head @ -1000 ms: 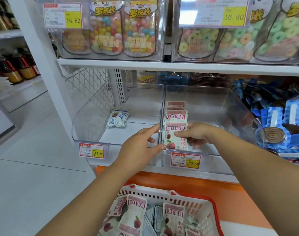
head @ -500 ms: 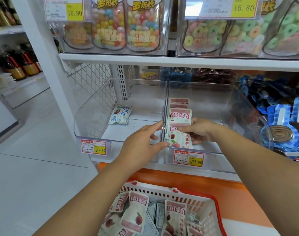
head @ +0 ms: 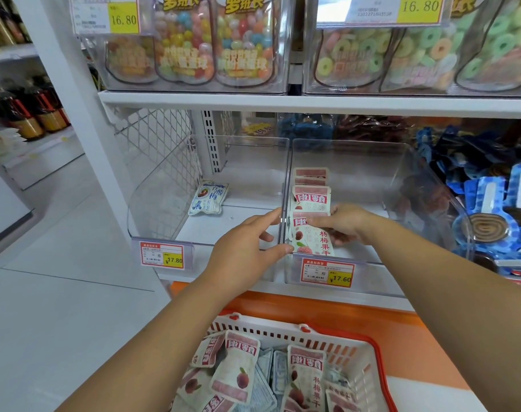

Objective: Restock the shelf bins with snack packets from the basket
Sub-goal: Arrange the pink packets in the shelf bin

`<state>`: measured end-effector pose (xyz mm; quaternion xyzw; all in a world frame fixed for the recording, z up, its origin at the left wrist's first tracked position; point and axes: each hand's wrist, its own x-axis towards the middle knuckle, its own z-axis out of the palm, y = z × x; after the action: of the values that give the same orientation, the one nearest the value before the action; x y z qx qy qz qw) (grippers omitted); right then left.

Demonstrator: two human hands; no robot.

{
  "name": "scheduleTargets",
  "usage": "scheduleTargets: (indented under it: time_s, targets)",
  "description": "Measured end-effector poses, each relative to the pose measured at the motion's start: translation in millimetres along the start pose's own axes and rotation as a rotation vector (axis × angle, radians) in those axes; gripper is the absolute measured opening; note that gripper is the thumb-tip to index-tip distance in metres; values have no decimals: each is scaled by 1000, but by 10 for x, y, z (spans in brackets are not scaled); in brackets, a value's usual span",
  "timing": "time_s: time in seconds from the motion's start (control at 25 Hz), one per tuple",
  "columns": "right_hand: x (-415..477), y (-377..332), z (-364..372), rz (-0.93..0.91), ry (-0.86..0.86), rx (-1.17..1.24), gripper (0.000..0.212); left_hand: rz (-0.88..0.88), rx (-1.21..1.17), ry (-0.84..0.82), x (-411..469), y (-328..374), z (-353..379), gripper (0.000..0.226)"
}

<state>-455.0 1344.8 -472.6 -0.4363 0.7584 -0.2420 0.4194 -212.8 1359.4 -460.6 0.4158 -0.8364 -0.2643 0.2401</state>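
- Right bin (head: 357, 162): packets stood in a row along its left wall; placing step in hand.
- Basket (head: 378, 361), below the bin, held more; next probably a reach there.
- Left hand (head: 241, 251), fingers straight, touched the bin's left wall.
- Right hand (head: 345, 223) pinched the front packet (head: 315, 242) inside the bin.
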Motion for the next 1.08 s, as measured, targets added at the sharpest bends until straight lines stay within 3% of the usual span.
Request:
scheduleTargets:
  time_s: [0.08,0.12,0.28,0.36,0.56,0.76,0.84,0.96,1.08]
  targets:
    - [-42,-29,19,-36,46,39,24,-2,2,-3,1,-8,3,63]
    - [-67,-35,32,-30,48,64,32,-3,1,-4,-3,-11,7,63]
    - [-56,-39,95,-88,65,31,105,-9,9,0,-6,-15,15,64]
    - [-19,-38,86,-174,67,-39,119,-9,8,2,-6,-10,13,64]
    - [-21,-36,81,-163,5,-226,94,-8,4,-1,-23,3,-1,63]
    - [1,-10,84,-156,25,-178,79,3,-6,6,-31,0,4,62]
    - [-14,3,78,-145,32,-158,86,-9,-5,8,-27,-3,6,63]
    - [-14,16,63,-124,1,-171,112,-7,4,7,-15,15,-1,63]
    - [-4,25,73,-106,-22,-207,121,-6,14,8,-30,33,-11,63]
